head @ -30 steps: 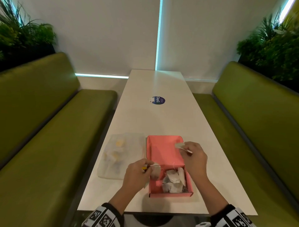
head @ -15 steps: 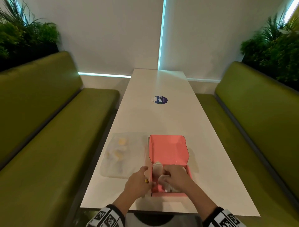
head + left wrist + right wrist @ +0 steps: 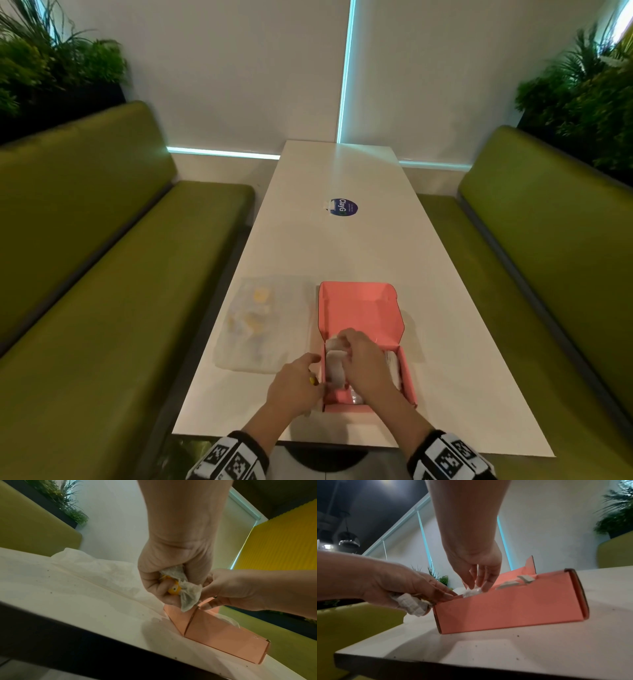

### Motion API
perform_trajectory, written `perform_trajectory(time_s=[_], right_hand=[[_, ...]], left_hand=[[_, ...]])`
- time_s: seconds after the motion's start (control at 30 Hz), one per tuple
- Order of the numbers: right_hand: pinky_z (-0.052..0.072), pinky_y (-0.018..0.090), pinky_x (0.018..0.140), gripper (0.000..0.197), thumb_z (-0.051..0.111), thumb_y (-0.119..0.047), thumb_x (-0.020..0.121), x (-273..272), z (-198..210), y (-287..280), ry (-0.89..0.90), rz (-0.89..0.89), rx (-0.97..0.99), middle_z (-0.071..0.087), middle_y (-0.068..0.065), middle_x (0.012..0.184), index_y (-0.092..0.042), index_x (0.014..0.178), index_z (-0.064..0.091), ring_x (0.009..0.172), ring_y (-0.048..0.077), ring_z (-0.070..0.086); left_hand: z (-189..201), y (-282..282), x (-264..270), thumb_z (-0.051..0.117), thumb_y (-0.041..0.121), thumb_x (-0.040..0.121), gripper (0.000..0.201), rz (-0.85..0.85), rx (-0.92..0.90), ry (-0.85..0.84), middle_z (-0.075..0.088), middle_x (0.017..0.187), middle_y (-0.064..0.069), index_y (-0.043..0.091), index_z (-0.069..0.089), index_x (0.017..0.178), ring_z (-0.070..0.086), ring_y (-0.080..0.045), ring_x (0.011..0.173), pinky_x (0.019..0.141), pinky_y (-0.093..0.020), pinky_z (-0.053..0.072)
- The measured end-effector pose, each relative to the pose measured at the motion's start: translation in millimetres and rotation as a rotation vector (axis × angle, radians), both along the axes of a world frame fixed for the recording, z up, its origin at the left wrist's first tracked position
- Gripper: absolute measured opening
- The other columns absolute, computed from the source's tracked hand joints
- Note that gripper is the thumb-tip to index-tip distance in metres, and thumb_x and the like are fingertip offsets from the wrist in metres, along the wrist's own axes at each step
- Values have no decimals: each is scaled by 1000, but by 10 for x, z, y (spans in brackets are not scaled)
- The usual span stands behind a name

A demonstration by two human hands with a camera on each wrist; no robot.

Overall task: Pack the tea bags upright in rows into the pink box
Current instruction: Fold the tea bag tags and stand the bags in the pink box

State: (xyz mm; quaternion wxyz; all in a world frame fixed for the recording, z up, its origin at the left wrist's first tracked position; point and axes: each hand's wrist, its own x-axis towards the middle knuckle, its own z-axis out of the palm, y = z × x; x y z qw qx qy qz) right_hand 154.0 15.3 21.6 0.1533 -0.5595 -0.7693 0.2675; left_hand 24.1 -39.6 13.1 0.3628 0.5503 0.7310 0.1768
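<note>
The pink box (image 3: 407,373) stands open near the table's front edge, its lid (image 3: 359,308) folded back. White tea bags (image 3: 334,368) stand along its left wall and more (image 3: 518,582) at its right end. My right hand (image 3: 344,344) reaches into the box and pinches a tea bag (image 3: 472,592) by its top at the left end. My left hand (image 3: 310,375) rests against the box's left wall, fingers curled round a crumpled tea bag (image 3: 188,595) with a yellow tag (image 3: 174,588).
A clear plastic bag (image 3: 260,322) with more yellow-tagged tea bags lies left of the box. A round blue sticker (image 3: 342,207) sits mid-table. Green benches (image 3: 102,308) run along both sides, and the table's front edge (image 3: 342,442) is just below my wrists.
My right hand came back from over the lid and went down into the left end of the box with a tea bag. My left hand stayed at the left wall with its bag.
</note>
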Motion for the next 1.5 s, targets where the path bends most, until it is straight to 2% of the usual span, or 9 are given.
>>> perform_trajectory(time_s=[0.13, 0.23, 0.33, 0.5, 0.63, 0.8, 1.1, 1.33, 1.5], right_hand=[[47, 29, 77, 28, 43, 0, 84, 105, 131, -58, -59, 91, 27, 63, 7, 98, -10, 102, 62, 89, 21, 60], [48, 29, 81, 21, 44, -7, 90, 97, 176, -183, -246, 317, -51, 67, 10, 98, -9, 105, 60, 91, 23, 63], [43, 25, 83, 21, 44, -14, 94, 43, 23, -201, -371, 302, -102, 64, 8, 108, -11, 112, 56, 96, 19, 60], [43, 41, 97, 23, 48, -23, 93, -34, -106, -123, -482, 320, -8, 64, 7, 110, -16, 108, 63, 105, 25, 57], [46, 33, 89, 26, 50, -18, 87, 117, -67, -20, -393, 272, 92, 63, -1, 105, -25, 108, 63, 99, 20, 58], [35, 35, 93, 24, 54, -31, 88, 454, 88, 94, -435, -8, 138, 50, -2, 118, -27, 109, 63, 116, 21, 47], [29, 35, 95, 30, 67, -50, 74, 566, 50, 32, -505, 40, 15, 39, -8, 121, -33, 99, 66, 118, 15, 37], [29, 30, 86, 16, 57, -32, 88, 645, 58, 45, -396, -31, 98, 49, -10, 119, -26, 96, 70, 113, 12, 43], [38, 29, 82, 12, 57, -22, 89, 745, 195, 92, -225, -32, 140, 55, -8, 98, -19, 90, 69, 98, 15, 52]], left_hand=[[4, -5, 15, 61, 32, 89, 51, 0, -2, 13, 63, 102, 3, 25, 42, 135, 65, -15, 89, 57, -10, 40], [21, -4, 23, 62, 34, 88, 52, 0, -3, 36, 64, 108, 2, 26, 42, 136, 64, -14, 93, 69, -17, 46], [35, -6, 31, 61, 35, 88, 51, -2, -12, 48, 64, 109, 1, 27, 42, 135, 67, -17, 89, 73, -23, 49], [39, -19, 34, 60, 35, 89, 50, 0, -11, 60, 64, 111, 1, 28, 42, 135, 67, -17, 89, 72, -22, 49], [47, -32, 33, 60, 36, 88, 51, 3, -28, 34, 62, 109, 2, 28, 41, 135, 66, -15, 77, 61, -17, 47], [51, -24, 27, 61, 38, 88, 53, 8, -36, 25, 59, 106, 3, 27, 40, 134, 53, -5, 47, 48, -15, 46], [39, -25, 22, 62, 43, 86, 56, 12, -53, 30, 59, 116, 1, 28, 39, 134, 53, -2, 54, 51, -13, 44], [55, -47, 12, 66, 46, 82, 58, 31, -36, 59, 59, 110, 4, 29, 41, 132, 59, -8, 70, 59, -16, 45], [176, 1, 25, 67, 45, 81, 49, 36, 91, 97, 63, 112, 3, 31, 47, 123, 57, -11, 87, 69, -18, 43]])
